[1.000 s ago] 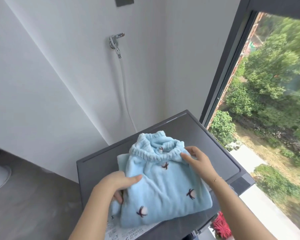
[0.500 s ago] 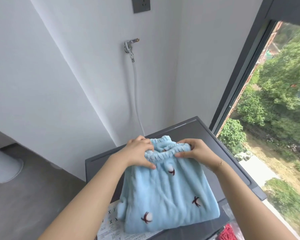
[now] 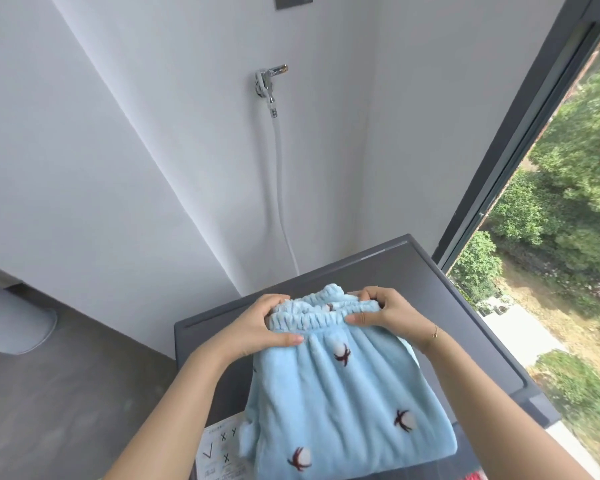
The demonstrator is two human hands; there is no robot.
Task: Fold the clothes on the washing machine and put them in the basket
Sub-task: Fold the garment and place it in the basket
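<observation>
A light blue fleece garment (image 3: 343, 403) with small white-and-dark-red motifs lies folded on the dark grey top of the washing machine (image 3: 440, 289). Its ribbed elastic waistband points away from me. My left hand (image 3: 260, 323) grips the left end of the waistband, thumb on top. My right hand (image 3: 385, 311) grips the right end, fingers curled over the band. No basket is in view.
A white instruction sticker (image 3: 219, 448) shows at the machine's near left corner. A chrome tap (image 3: 269, 81) with a white hose (image 3: 281, 188) is on the wall behind. A window (image 3: 551, 202) is at the right. A white rounded object (image 3: 14, 323) stands on the grey floor at left.
My left hand moved from the garment's left side up to the waistband, and both hands now grip it. The view has shifted, so the garment sits lower in the frame.
</observation>
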